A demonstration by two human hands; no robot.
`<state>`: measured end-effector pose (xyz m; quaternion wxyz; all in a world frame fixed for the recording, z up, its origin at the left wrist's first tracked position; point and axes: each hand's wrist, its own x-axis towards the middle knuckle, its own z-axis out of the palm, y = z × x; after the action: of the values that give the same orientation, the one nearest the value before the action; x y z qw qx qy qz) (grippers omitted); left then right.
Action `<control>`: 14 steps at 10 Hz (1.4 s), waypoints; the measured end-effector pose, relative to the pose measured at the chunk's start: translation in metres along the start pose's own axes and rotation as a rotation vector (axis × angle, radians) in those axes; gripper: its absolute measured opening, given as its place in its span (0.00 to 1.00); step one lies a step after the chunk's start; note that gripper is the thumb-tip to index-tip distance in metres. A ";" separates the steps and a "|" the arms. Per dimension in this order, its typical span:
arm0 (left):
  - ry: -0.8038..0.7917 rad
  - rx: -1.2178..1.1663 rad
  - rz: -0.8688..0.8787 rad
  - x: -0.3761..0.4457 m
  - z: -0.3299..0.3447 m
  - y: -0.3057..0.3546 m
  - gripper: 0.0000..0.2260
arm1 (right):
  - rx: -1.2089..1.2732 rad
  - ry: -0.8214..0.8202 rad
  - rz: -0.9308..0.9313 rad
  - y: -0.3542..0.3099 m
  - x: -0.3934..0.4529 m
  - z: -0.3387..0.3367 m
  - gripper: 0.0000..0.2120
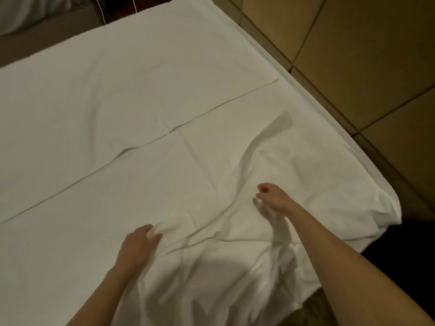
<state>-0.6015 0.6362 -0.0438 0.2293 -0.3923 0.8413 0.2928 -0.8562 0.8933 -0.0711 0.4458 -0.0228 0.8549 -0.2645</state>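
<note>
A white top sheet [164,189] lies over the near half of the bed, and its far edge runs diagonally across the mattress. My left hand [138,243] grips a bunched fold of this sheet near the front, with wrinkles spreading from it. My right hand [274,200] hovers just above the sheet further right, fingers loosely curled with nothing in them, and throws a shadow on the cloth. The near part of the sheet hangs crumpled over the bed's front edge. A fitted white sheet [117,74] covers the far half.
Beige floor tiles [353,55] run along the bed's right side. The bed's near right corner [386,208] is rounded and wrinkled. Two thin white cables [101,12] hang at the top, next to another white bed [23,12] at top left.
</note>
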 end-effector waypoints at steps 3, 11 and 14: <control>0.311 -0.338 -0.054 0.037 -0.019 0.013 0.09 | 0.110 0.578 -0.012 -0.001 0.076 -0.108 0.19; 0.405 -0.198 -0.396 0.227 -0.089 0.074 0.20 | 0.046 0.521 -0.125 -0.133 0.284 -0.225 0.23; 0.360 -0.056 -0.223 0.277 -0.068 0.165 0.13 | 0.221 0.517 -0.145 -0.090 0.264 -0.224 0.10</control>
<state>-0.9063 0.5306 -0.1130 0.0952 -0.5353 0.8115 0.2140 -1.2062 0.8404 -0.1237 0.1929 0.0332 0.9022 -0.3844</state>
